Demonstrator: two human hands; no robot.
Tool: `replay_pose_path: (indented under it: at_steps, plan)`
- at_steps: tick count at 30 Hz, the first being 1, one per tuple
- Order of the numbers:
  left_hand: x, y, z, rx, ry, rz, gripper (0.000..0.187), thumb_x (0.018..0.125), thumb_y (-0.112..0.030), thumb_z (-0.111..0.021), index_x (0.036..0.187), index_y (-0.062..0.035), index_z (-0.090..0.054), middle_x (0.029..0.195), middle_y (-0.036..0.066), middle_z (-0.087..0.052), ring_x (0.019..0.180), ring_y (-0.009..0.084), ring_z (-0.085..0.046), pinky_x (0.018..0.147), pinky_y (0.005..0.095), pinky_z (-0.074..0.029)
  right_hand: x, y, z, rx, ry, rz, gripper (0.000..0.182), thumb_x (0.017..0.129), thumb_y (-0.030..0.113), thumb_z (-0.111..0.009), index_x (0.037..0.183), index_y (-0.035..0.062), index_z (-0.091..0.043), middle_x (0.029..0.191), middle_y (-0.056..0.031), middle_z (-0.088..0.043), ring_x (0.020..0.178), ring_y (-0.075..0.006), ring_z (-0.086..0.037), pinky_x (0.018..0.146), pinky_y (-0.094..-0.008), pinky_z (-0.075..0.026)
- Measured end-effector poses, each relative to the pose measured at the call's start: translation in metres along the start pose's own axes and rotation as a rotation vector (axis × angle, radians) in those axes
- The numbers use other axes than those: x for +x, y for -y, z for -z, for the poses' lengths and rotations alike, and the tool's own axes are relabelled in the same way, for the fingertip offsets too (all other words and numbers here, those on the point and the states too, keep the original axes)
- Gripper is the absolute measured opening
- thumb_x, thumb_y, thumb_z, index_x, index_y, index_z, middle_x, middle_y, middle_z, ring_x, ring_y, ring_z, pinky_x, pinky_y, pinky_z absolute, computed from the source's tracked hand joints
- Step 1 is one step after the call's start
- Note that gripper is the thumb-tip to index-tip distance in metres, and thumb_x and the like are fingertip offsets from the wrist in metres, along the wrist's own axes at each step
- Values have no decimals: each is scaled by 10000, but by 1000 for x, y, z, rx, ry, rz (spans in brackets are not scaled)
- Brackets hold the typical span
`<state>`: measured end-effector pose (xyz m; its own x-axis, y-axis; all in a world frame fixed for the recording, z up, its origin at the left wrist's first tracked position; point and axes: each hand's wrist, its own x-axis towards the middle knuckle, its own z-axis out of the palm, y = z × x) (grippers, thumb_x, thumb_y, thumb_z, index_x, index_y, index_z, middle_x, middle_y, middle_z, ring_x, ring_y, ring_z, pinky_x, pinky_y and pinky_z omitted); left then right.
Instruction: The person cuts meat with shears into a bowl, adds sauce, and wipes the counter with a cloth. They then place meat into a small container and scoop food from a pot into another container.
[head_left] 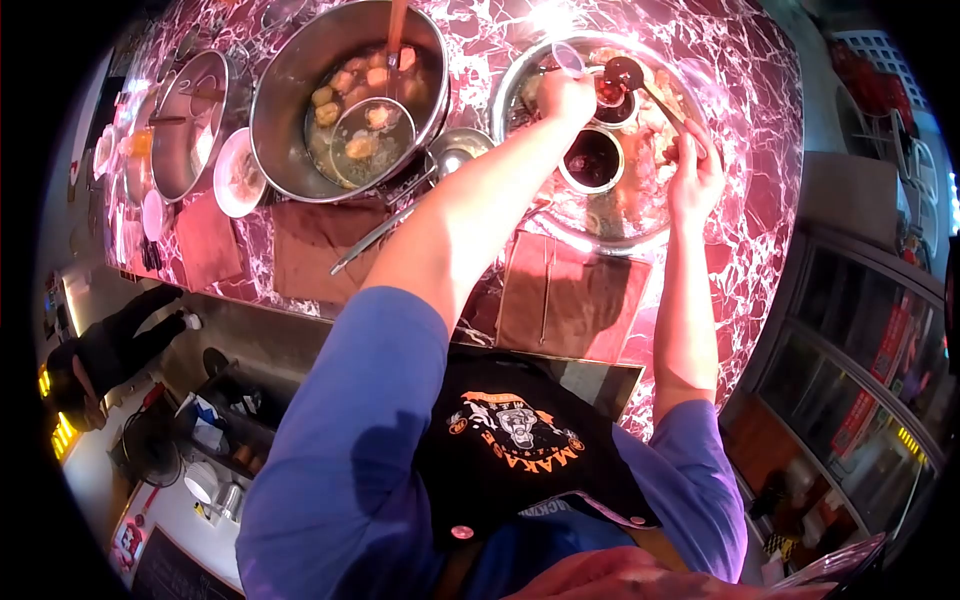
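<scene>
My right hand (697, 170) is closed round the handle of a ladle (672, 108). The ladle's bowl, coated in dark red sauce, is over an open container of dark red sauce (612, 106). Beside that container, my left hand (567, 97) has its fingers curled. A small translucent oval piece (567, 57) shows just above them; the hand's grip is partly hidden. A second container (592, 160) with dark contents stands just nearer to me. Both containers stand in a wide round metal basin (520, 222) among pale, wet food pieces.
To the left is a large steel pot (262, 120) of broth with chunks and a strainer. Another metal pot (180, 150) and a white bowl (240, 172) stand beyond it. Brown cloths (570, 295) lie along the front edge of the marbled table (745, 190). A person (110, 340) is at far left.
</scene>
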<state>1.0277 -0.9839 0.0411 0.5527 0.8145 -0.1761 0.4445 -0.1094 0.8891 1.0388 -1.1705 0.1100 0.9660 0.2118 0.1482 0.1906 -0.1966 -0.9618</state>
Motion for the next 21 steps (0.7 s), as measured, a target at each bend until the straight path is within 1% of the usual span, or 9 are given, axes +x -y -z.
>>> replay_pose_path:
  at_steps: [3,4,5,9,13,15,17,19,21]
  plan:
    - [2,13,-4,-69,-11,-6,230,812,-311,-683,877,-105,-760,775,120,-716,770,246,-700,782,329,-516,-16,1,1,-44,-4,87,250,954,49,-579,1196,20,-636,932,-45,-665,765,-78,-610,707,-214,-506]
    - [3,18,-5,-95,-34,-58,204,831,-255,-689,877,-66,-752,712,102,-706,682,194,-689,687,319,-531,-21,2,3,-127,16,223,242,949,31,-575,1181,14,-641,943,-51,-652,771,-88,-615,707,-214,-504]
    - [7,27,-10,-97,-37,-54,204,831,-255,-689,877,-66,-752,712,102,-706,682,194,-689,687,319,-531,-24,3,4,-209,36,360,234,945,13,-572,1166,9,-646,954,-56,-640,778,-98,-620,708,-214,-503]
    - [5,44,-10,-426,61,-48,134,864,-121,-662,879,-7,-730,671,67,-670,573,140,-633,529,277,-508,-28,-6,3,-335,6,502,220,921,-20,-586,1127,2,-659,921,-63,-613,769,-111,-596,715,-225,-485]
    - [-8,60,12,-535,98,-171,128,884,-108,-649,888,-3,-722,694,59,-665,575,113,-612,523,250,-506,-19,-29,-6,-574,81,314,205,932,54,-603,1122,50,-681,853,-22,-628,746,-102,-577,694,-234,-472]
    - [-41,38,64,-543,173,-65,141,888,-121,-648,897,0,-720,684,49,-664,581,102,-611,523,258,-501,-5,-70,-16,-471,82,361,201,951,84,-580,1125,55,-676,857,-1,-639,735,-91,-572,673,-233,-475]
    - [-61,52,93,-409,149,-105,156,891,-138,-651,921,-1,-720,682,43,-673,589,93,-613,526,261,-491,8,-103,-30,-346,112,339,210,967,98,-554,1140,52,-663,880,11,-646,724,-79,-567,655,-230,-479]
    - [-87,58,133,-400,148,-79,167,890,-148,-656,932,1,-718,659,36,-666,586,87,-609,528,261,-479,15,-121,-37,-382,142,289,229,977,125,-539,1167,39,-636,898,-24,-638,721,-90,-573,651,-230,-483]
    - [-114,62,179,-263,116,-90,178,894,-142,-654,937,20,-711,664,48,-661,593,87,-611,546,250,-481,13,-108,-55,-201,135,-135,242,979,146,-535,1154,10,-632,938,-81,-657,813,-152,-636,767,-284,-536]
